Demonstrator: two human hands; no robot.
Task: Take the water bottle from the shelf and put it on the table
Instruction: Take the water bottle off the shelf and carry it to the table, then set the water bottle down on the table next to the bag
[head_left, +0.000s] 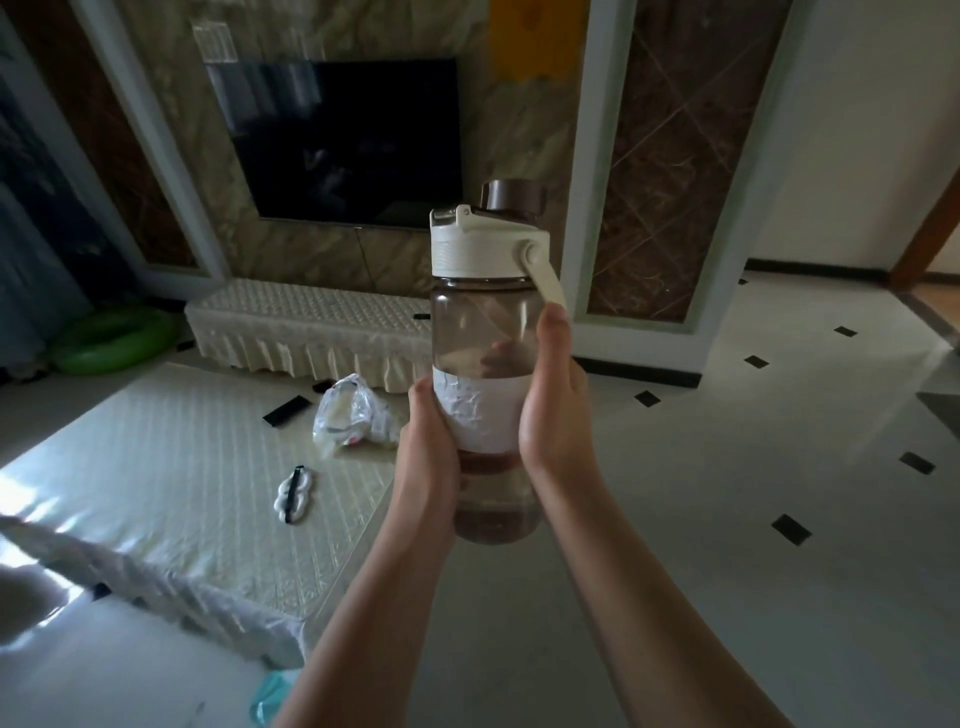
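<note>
Here both hands are wrapped around the water bottle (485, 358), which is held upright in the air, in front of the person and above the pale tiled floor (727, 519), just right of the table (182, 499). The left hand (428, 447) curls around the bottle's left side at the white band, its fingers hidden behind the body. The right hand (553, 395) presses against the right side with the palm on the band and the thumb pointing up along the smoky clear wall; fingertips show dimly through the plastic. Both hands are closed around the bottle, not spread. The bottle has a cream lid with a flip spout, a brown cap behind it and a cream strap hanging down to the right thumb. The white band is wrinkled and carries no writing that can be read. The table, covered in a quilted cream cloth, lies to the left and holds a crumpled plastic bag (348, 415) and a small white and black object (293, 493). Far off, a dark television (343, 140) hangs on the wall.
</note>
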